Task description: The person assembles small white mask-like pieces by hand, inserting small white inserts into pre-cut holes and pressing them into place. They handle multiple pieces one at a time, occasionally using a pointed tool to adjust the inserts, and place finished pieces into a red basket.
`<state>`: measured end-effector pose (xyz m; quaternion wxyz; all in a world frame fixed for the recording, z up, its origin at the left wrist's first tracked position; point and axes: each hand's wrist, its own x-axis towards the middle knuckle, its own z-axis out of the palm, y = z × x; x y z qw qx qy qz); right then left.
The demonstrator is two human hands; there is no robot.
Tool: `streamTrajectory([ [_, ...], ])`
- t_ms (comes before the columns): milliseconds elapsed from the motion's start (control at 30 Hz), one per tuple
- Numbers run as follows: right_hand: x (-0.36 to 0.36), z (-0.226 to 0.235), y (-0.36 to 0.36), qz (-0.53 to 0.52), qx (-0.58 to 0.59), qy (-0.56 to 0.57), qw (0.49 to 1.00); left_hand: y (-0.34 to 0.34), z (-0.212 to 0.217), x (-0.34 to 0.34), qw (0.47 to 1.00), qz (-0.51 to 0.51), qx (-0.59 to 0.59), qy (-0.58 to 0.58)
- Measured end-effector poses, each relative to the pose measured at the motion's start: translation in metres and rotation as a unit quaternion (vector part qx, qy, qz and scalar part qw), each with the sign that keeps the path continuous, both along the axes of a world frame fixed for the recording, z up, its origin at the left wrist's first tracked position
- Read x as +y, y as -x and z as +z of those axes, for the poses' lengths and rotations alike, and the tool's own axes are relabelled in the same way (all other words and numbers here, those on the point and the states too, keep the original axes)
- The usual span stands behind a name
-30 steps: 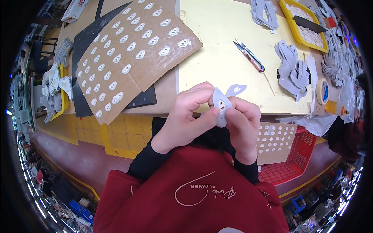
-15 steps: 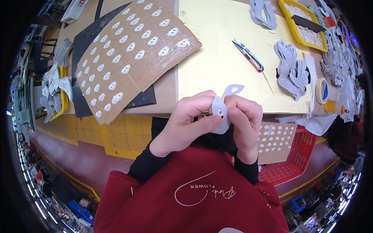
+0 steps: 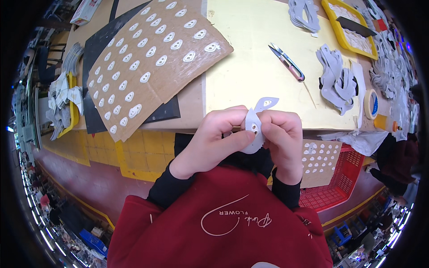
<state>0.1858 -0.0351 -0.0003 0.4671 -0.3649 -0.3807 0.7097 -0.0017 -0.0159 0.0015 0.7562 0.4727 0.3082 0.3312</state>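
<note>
While both hands pinch the small pale-grey cut-out piece with a hole [image 3: 253, 130] at chest height, just off the yellow worktop [image 3: 250, 53] edge, the left hand [image 3: 214, 140] thumb presses its face and the right hand [image 3: 281, 134] clamps its edge. Steady, even pressure suits thin, flexible sheet. Brown cardboard carrying white oval pieces [image 3: 152, 58] lies beyond.

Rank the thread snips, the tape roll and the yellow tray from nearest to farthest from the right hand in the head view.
1. Thread snips: on the yellow mat, straight beyond the right hand.
2. Tape roll: off to the right, near the table edge.
3. Yellow tray: far right corner of the table.
</note>
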Motion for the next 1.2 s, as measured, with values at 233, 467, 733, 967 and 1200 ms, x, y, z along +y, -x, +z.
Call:
streamTrajectory([
  [233, -0.001, 0.000, 0.003, 0.000, -0.008, 0.004, 1.000, 0.004, 0.003, 0.008, 0.999, -0.024, 0.030, -0.024],
  [467, -0.004, -0.001, 0.005, -0.016, -0.072, -0.029, 0.997, 0.006, -0.001, 0.012, 0.986, -0.055, 0.077, -0.134],
  [733, -0.004, -0.001, 0.008, -0.022, -0.086, -0.052, 0.995, 0.009, 0.003, 0.014, 0.999, -0.043, 0.027, -0.021],
  [967, -0.003, 0.001, 0.007, -0.014, -0.017, -0.013, 1.000, 0.010, 0.003, 0.015, 0.997, -0.051, 0.038, -0.041],
  [1200, 0.000, 0.000, 0.003, -0.004, -0.104, -0.030, 0.994, 0.013, -0.003, 0.015, 0.996, -0.061, 0.046, -0.048],
])
